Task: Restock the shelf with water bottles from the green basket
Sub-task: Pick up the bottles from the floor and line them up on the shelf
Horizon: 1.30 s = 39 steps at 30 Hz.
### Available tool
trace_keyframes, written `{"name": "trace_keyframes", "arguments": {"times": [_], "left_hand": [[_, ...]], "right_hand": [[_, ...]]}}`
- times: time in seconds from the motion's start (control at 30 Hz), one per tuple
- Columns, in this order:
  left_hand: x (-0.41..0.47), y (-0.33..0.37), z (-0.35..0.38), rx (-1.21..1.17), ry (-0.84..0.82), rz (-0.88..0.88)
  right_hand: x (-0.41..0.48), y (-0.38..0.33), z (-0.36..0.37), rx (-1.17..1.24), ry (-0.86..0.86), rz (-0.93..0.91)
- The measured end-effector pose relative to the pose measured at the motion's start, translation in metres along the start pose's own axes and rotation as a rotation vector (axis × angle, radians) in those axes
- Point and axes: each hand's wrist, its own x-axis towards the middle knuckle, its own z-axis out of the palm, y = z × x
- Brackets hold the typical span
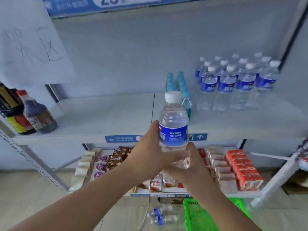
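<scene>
Both hands hold one clear water bottle (pixel 173 125) with a white cap and blue label, upright in front of the white shelf's (pixel 106 117) front edge. My left hand (pixel 148 150) wraps its left side at the label. My right hand (pixel 188 165) grips its base from below. Several matching bottles (pixel 236 84) stand in rows at the shelf's right. The green basket (pixel 198 215) sits on the floor at the bottom right, partly hidden by my right arm. Two bottles (pixel 160 215) lie on the floor left of it.
Several blue-capped bottles (pixel 181 87) stand behind the held bottle. Dark sauce bottles (pixel 38 114) occupy the shelf's left end. Snack packs (pixel 106 162) and red cartons (pixel 243 169) fill the lower shelf. A paper sign (pixel 30 44) hangs at the upper left.
</scene>
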Motion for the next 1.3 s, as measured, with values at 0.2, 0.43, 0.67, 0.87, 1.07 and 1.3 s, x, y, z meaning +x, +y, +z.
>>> {"name": "trace_keyframes", "arguments": {"times": [0.2,0.43,0.67,0.87,1.07,1.3], "left_hand": [[0.032,0.052,0.029,-0.071,-0.057,0.059],[0.095,0.09,0.113,-0.023,0.098,0.033],[0.166,0.093,0.171,0.051,0.252,-0.027],[0.226,0.074,0.187,0.061,0.288,-0.103],[0.25,0.05,0.2,0.062,0.309,-0.143],[0.256,0.04,0.204,0.046,0.34,-0.146]], "right_hand": [[0.014,-0.023,-0.076,-0.037,-0.035,-0.003],[0.05,-0.004,-0.168,-0.154,0.096,-0.016],[0.128,0.025,-0.222,-0.285,0.058,-0.077],[0.195,0.054,-0.233,-0.371,0.037,-0.071],[0.223,0.081,-0.233,-0.395,0.04,-0.071],[0.235,0.087,-0.232,-0.4,0.033,-0.064]]}}
